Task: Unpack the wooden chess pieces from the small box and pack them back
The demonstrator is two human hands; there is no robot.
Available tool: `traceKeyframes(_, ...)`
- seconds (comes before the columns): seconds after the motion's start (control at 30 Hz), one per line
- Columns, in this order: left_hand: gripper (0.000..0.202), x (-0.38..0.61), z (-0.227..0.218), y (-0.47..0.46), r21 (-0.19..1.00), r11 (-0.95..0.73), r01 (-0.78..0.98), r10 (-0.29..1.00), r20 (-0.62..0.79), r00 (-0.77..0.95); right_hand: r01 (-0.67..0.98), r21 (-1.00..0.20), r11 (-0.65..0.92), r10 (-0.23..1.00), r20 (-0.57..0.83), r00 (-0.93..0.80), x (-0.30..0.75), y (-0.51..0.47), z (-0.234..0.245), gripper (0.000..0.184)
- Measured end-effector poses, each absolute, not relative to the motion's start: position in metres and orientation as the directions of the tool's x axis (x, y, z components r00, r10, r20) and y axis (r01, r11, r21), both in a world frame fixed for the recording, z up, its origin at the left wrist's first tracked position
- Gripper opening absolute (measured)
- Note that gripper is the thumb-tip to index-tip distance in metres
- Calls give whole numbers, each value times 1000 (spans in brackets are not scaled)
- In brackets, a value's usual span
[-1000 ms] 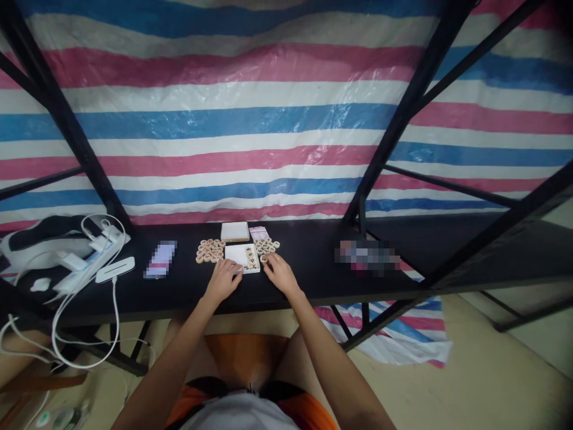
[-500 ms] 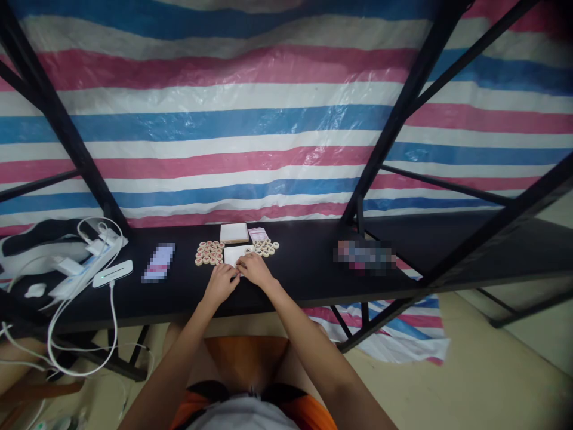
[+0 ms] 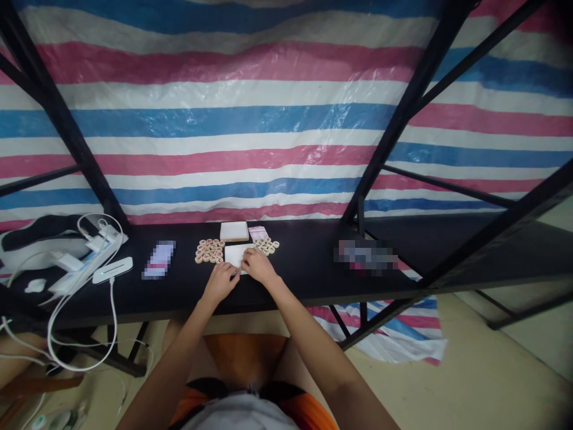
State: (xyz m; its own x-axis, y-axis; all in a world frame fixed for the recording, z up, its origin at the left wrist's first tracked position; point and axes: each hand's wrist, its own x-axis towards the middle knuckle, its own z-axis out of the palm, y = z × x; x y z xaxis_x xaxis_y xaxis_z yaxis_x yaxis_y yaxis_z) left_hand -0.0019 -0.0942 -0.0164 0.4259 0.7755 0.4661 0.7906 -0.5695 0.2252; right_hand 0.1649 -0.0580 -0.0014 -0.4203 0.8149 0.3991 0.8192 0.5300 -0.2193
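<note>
One shallow white rectangular box (image 3: 235,255) lies under two bare hands, palms down with bent fingers: the left hand (image 3: 220,280) at its near-left edge, the right hand (image 3: 258,266) over its right part; whether either grips anything I cannot tell. Beyond the left sits one cluster of round cream red-marked discs (image 3: 209,251), beyond the right one of dark-marked discs (image 3: 268,245), each too small to count surely, and farther off one flat white block-shaped box (image 3: 233,231).
</note>
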Motion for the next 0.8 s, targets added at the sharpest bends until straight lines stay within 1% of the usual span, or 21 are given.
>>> traceKeyframes(0.07, 22, -2, -17, -94, 217, -567, 795, 775, 468, 425, 821, -282, 497, 824, 448, -346, 173, -58, -5, 20)
traceKeyframes(0.17, 22, -3, -18, -94, 219, -565, 795, 777, 465, 424, 853, -385, 352, 851, 512, -121, 190, -61, -15, 27)
traceKeyframes(0.2, 22, -3, -18, -94, 224, -564, 795, 779, 464, 422, 867, -407, 288, 859, 509, -47, 196, -63, -18, 30)
traceKeyframes(0.27, 22, -3, -19, -94, 234, -562, 793, 781, 464, 417, 889, -417, 190, 880, 474, 35, 205, -66, -25, 35)
traceKeyframes(0.33, 21, -3, -18, -93, 236, -562, 793, 781, 466, 416, 908, -390, 152, 900, 435, 36, 210, -68, -30, 38)
traceKeyframes(0.43, 21, -2, -18, -94, 231, -561, 795, 781, 464, 417, 927, -341, 155, 920, 391, -10, 210, -68, -33, 39)
traceKeyframes(0.5, 21, -2, -17, -94, 235, -562, 793, 783, 460, 418, 932, -331, 148, 928, 372, -15, 208, -68, -33, 38)
traceKeyframes(0.67, 21, -2, -15, -95, 243, -565, 789, 782, 463, 417, 939, -318, 130, 924, 383, 2, 207, -69, -30, 34)
traceKeyframes(0.8, 21, -2, -16, -95, 248, -570, 784, 779, 468, 418, 939, -316, 137, 915, 403, 3, 207, -71, -31, 26)
